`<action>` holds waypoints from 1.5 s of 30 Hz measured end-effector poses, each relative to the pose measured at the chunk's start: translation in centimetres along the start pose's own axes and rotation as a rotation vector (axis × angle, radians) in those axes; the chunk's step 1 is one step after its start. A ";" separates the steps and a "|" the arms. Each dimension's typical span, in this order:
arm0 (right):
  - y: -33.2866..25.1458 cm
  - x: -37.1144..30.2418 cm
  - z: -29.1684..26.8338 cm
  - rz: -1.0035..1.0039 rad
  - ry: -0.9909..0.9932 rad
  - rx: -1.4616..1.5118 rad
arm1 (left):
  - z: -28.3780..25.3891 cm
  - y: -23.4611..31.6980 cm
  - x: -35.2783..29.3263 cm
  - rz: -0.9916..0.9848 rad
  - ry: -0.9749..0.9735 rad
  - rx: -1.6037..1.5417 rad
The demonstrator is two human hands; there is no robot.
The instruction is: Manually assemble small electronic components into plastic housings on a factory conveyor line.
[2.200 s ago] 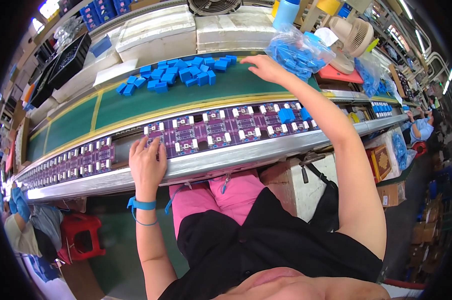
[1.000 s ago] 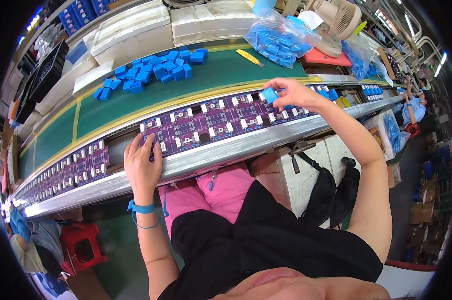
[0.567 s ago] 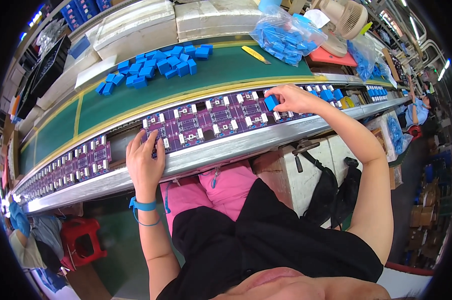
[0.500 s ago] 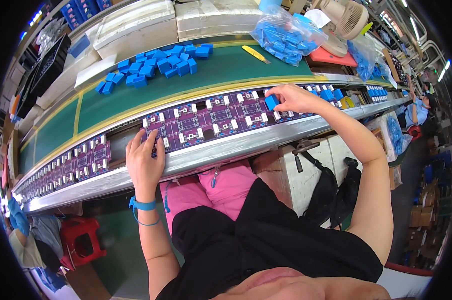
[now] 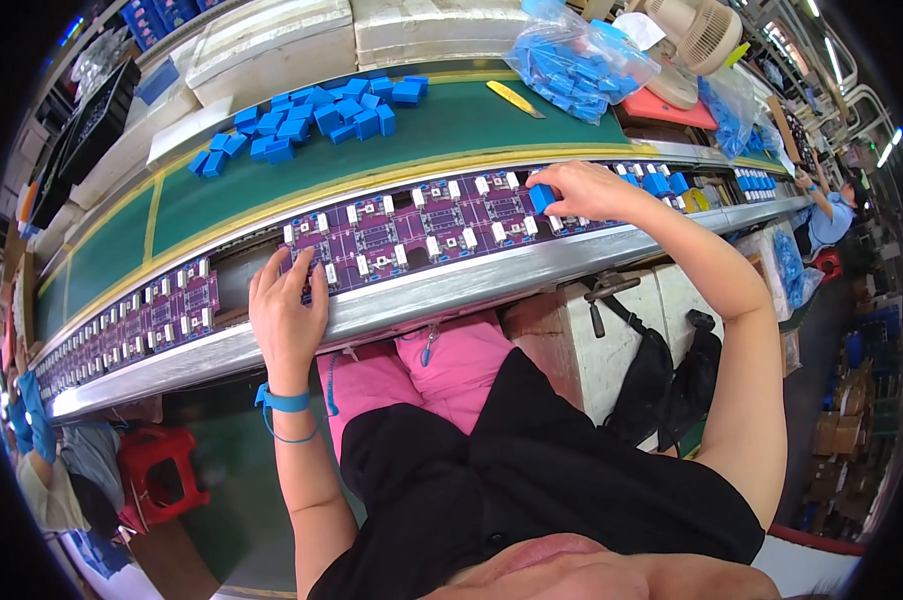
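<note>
My right hand (image 5: 584,190) pinches a blue block (image 5: 542,199) between thumb and fingers at the far edge of the purple circuit panel (image 5: 377,237); I judge it light, stiff and smooth, best held by opposite sides. My left hand (image 5: 290,305) lies open, fingers spread over the panel's left end, with loose blue blocks (image 5: 328,121) toward the green tabletop's (image 5: 452,122) far edge.

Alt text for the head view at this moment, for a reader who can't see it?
A person's right hand holds a blue block at a row of purple circuit boards, while the left hand touches the boards farther left. Beyond, a green surface bears loose blue pieces and a yellow cutter, beside a clear bag of more.
</note>
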State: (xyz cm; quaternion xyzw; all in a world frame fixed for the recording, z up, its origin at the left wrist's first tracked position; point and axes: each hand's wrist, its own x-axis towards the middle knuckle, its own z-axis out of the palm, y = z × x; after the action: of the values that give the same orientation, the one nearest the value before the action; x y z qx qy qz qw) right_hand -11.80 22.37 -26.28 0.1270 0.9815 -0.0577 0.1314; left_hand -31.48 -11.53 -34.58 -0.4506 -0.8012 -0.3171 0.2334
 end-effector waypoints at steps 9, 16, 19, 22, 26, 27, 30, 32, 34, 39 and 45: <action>-0.6 8.8 -3.1 -0.198 0.128 0.145 | -0.1 -0.1 -0.2 0.028 0.010 0.001; -3.5 18.1 -2.4 -0.386 0.536 -0.361 | 0.0 0.0 -0.4 -0.015 -0.005 -0.054; -4.2 19.7 -1.7 -0.418 0.629 -0.544 | 0.0 0.0 -0.3 -0.009 0.001 -0.056; -4.8 20.1 -1.5 -0.394 0.616 -0.584 | 0.0 -0.3 -0.3 -0.024 -0.012 -0.050; -4.5 19.4 -1.3 -0.265 0.589 -0.675 | -0.1 -0.3 -0.1 -0.023 -0.001 -0.055; -4.4 19.3 -1.3 -0.262 0.628 -0.685 | -0.1 -0.3 -0.2 -0.022 -0.002 -0.056; -3.9 19.7 -1.2 -0.210 0.648 -0.577 | -0.1 -0.4 -0.3 -0.012 0.012 -0.042; -3.1 19.9 -0.9 -0.197 0.670 -0.539 | 0.0 -0.2 -0.1 -0.010 0.004 -0.045; -3.1 20.1 -0.6 -0.209 0.653 -0.416 | 0.0 -0.2 -0.3 -0.011 0.004 -0.046; -3.6 19.9 -1.1 -0.166 0.612 -0.400 | 0.0 0.0 -0.3 -0.023 -0.007 -0.060; -4.7 18.9 -1.0 -0.153 0.635 -0.559 | -0.2 -0.1 -0.3 -0.021 0.002 -0.053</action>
State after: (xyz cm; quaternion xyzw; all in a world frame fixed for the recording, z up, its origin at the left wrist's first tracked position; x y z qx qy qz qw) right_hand -30.89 22.42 -30.11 0.0248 0.9577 0.2427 -0.1526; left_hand -31.46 -11.89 -34.67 -0.4477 -0.7971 -0.3411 0.2188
